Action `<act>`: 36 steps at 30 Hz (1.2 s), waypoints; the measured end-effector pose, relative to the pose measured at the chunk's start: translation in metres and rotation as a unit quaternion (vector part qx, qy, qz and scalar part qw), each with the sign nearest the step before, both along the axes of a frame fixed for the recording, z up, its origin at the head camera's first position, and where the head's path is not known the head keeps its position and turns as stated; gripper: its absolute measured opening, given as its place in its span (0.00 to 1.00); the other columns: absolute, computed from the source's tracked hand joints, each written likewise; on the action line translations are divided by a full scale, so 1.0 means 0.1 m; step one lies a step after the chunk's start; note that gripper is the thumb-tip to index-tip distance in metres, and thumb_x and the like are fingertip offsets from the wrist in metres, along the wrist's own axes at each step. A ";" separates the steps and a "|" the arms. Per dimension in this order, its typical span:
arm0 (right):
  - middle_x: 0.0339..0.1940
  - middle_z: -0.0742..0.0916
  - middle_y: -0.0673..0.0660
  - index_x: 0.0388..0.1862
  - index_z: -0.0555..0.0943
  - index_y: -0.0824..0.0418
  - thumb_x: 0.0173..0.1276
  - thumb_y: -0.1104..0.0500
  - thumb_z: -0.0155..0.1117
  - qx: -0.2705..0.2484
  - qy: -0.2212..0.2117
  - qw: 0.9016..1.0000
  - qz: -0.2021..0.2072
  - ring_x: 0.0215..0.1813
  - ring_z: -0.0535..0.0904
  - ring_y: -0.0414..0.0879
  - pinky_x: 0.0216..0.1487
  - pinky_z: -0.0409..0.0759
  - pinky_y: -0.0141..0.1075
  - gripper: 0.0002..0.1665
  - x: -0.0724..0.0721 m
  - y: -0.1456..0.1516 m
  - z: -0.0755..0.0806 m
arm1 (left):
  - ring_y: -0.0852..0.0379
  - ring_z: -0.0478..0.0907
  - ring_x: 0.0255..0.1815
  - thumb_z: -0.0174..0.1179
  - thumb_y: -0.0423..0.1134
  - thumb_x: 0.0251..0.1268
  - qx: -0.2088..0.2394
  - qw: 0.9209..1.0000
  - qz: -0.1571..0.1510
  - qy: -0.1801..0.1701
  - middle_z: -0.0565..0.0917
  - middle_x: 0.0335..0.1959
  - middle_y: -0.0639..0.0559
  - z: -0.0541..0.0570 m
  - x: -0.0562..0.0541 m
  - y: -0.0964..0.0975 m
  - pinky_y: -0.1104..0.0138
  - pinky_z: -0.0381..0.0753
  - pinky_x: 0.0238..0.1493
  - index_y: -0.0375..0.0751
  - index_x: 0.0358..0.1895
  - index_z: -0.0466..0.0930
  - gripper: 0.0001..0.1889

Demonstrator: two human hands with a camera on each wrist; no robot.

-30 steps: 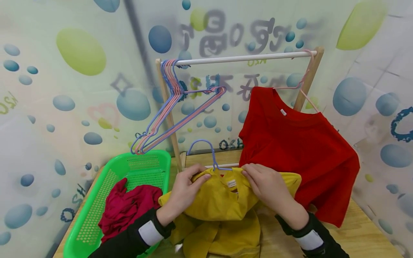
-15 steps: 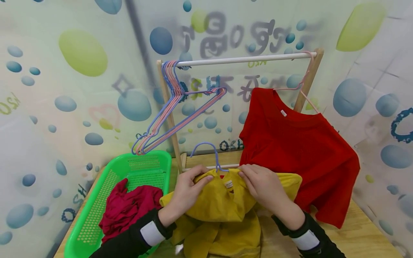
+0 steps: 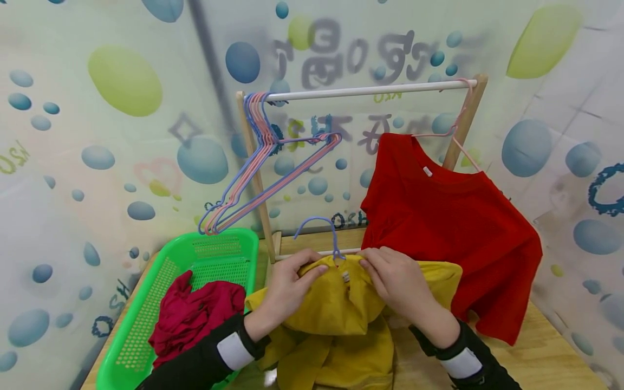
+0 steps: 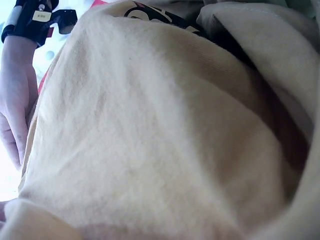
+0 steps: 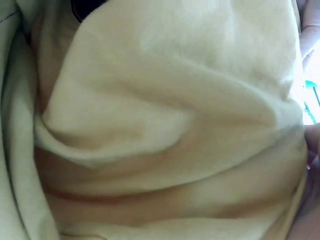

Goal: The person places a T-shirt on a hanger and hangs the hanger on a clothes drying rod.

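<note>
A yellow shirt (image 3: 336,314) is in front of me, its lower part folded on the table. The hook of a blue hanger (image 3: 335,238) rises out of its neckline; the rest of the hanger is hidden by the cloth. My left hand (image 3: 285,290) pinches the shirt's left shoulder between thumb and fingers. On the other side my right hand (image 3: 404,281) grips the right shoulder the same way. In both wrist views the shirt's cloth (image 4: 135,130) looks pale and fills most of the picture. The right hand also shows at the left wrist view's edge.
A small rack (image 3: 370,91) with a white rail stands behind. Several blue and pink hangers (image 3: 258,157) hang at its left end, a red shirt (image 3: 448,222) on a pink hanger at its right. A green basket (image 3: 170,244) at left holds crumpled dark red cloth (image 3: 200,311).
The blue hook has shifted right and slightly down. My left hand has moved slightly right, and the neckline label is now more covered by cloth. Both hands keep hold of the shirt.
</note>
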State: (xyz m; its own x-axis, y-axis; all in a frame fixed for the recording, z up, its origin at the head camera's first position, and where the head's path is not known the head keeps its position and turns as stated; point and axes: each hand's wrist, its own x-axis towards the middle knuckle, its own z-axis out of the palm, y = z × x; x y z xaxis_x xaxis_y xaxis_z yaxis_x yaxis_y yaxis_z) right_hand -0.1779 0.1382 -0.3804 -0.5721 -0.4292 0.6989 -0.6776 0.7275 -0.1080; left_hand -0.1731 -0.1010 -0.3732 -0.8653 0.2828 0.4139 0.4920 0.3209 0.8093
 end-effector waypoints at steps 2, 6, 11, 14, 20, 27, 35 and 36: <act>0.27 0.86 0.50 0.42 0.85 0.61 0.83 0.46 0.49 -0.012 0.004 1.000 0.004 0.28 0.71 0.39 0.28 0.75 0.30 0.24 -0.01 0.02 -0.02 | 0.64 0.72 0.30 0.64 0.34 0.74 -0.009 1.000 -0.001 0.004 0.84 0.34 0.50 0.01 0.00 0.01 0.71 0.73 0.33 0.41 0.42 0.85 0.02; 0.29 0.88 0.50 0.42 0.87 0.59 0.84 0.42 0.44 -0.034 0.015 0.999 0.012 0.28 0.73 0.38 0.28 0.76 0.30 0.29 -0.03 0.07 -0.07 | 0.64 0.71 0.29 0.64 0.36 0.73 -0.034 0.999 -0.003 0.003 0.85 0.34 0.50 0.06 -0.01 0.04 0.72 0.71 0.32 0.41 0.41 0.85 0.03; 0.33 0.92 0.53 0.41 0.88 0.60 0.85 0.41 0.41 -0.065 0.045 0.997 0.024 0.30 0.85 0.43 0.31 0.85 0.38 0.33 -0.06 0.13 -0.11 | 0.61 0.76 0.32 0.62 0.38 0.76 -0.066 0.998 -0.010 0.010 0.88 0.38 0.49 0.12 -0.03 0.07 0.71 0.75 0.34 0.40 0.43 0.87 0.06; 0.35 0.92 0.55 0.40 0.89 0.61 0.85 0.42 0.43 -0.079 0.056 0.995 0.027 0.33 0.89 0.46 0.33 0.87 0.42 0.32 -0.07 0.17 -0.13 | 0.57 0.82 0.38 0.62 0.40 0.76 -0.095 0.995 -0.011 0.027 0.90 0.41 0.48 0.15 -0.04 0.08 0.69 0.80 0.39 0.40 0.46 0.88 0.08; 0.34 0.92 0.54 0.39 0.89 0.60 0.84 0.48 0.52 -0.091 0.047 0.994 0.032 0.30 0.87 0.43 0.31 0.85 0.37 0.23 -0.09 0.22 -0.17 | 0.49 0.83 0.51 0.68 0.38 0.70 -0.128 0.987 0.000 0.096 0.90 0.51 0.47 0.15 0.02 0.00 0.59 0.82 0.51 0.39 0.58 0.85 0.17; 0.33 0.92 0.54 0.39 0.88 0.59 0.83 0.51 0.55 -0.099 0.047 0.994 0.028 0.27 0.84 0.41 0.29 0.82 0.35 0.20 -0.11 0.28 -0.22 | 0.49 0.74 0.57 0.76 0.39 0.60 -0.183 0.970 0.089 0.132 0.83 0.56 0.47 0.05 0.26 -0.31 0.54 0.78 0.54 0.41 0.64 0.79 0.28; 0.32 0.92 0.54 0.38 0.88 0.61 0.77 0.59 0.63 -0.112 0.038 0.993 0.018 0.26 0.82 0.40 0.29 0.80 0.32 0.09 -0.11 0.35 -0.24 | 0.40 0.75 0.58 0.81 0.39 0.53 -0.278 0.934 0.178 0.134 0.79 0.57 0.39 -0.11 0.45 -0.62 0.50 0.81 0.52 0.35 0.64 0.77 0.34; 0.32 0.92 0.54 0.37 0.88 0.61 0.77 0.59 0.63 -0.114 0.038 0.993 0.016 0.26 0.81 0.40 0.28 0.80 0.32 0.10 -0.11 0.36 -0.24 | 0.38 0.75 0.59 0.81 0.39 0.53 -0.283 0.935 0.181 0.115 0.78 0.58 0.37 -0.12 0.46 -0.64 0.49 0.82 0.52 0.35 0.65 0.76 0.36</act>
State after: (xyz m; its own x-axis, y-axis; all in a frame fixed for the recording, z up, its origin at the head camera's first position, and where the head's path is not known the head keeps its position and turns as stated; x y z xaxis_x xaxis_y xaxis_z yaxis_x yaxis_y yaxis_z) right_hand -0.1893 0.1744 -0.4046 -0.5031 -0.2725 0.8202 -0.7127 0.6676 -0.2153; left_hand -0.1267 -0.1654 -0.3851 -0.8534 0.2188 0.4730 0.4085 0.8444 0.3464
